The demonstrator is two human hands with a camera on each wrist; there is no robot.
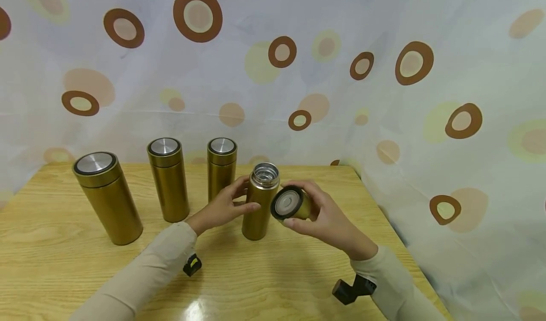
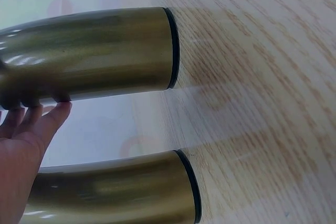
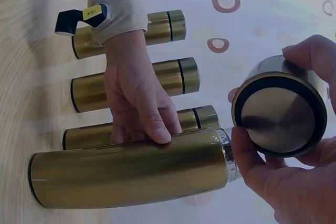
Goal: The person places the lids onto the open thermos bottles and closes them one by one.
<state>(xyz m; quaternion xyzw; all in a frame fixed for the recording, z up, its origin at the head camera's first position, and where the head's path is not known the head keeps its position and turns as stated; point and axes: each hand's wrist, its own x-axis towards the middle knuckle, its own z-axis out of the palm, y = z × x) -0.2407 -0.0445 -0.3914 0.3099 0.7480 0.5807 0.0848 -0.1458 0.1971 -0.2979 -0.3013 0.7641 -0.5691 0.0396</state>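
Note:
A gold thermos flask (image 1: 257, 219) stands upright without its lid, its steel threaded neck bared. My left hand (image 1: 222, 208) holds it from the left, thumb on the near side and fingers reaching round behind. In the left wrist view, fingertips touch the flask's wall (image 2: 105, 56). To the right of the neck, my right hand (image 1: 332, 222) grips the gold lid (image 1: 286, 203) between thumb and fingers. The lid is tilted, with its pale underside and black rim towards the head camera. Its brushed metal top (image 3: 278, 119) shows in the right wrist view.
Three more gold flasks with lids on stand upright to the left: a near one (image 1: 112, 202), a middle one (image 1: 170, 188) and one (image 1: 222, 169) just behind my left hand. The wooden table (image 1: 298, 283) ends at a patterned curtain (image 1: 256, 93) behind and on the right.

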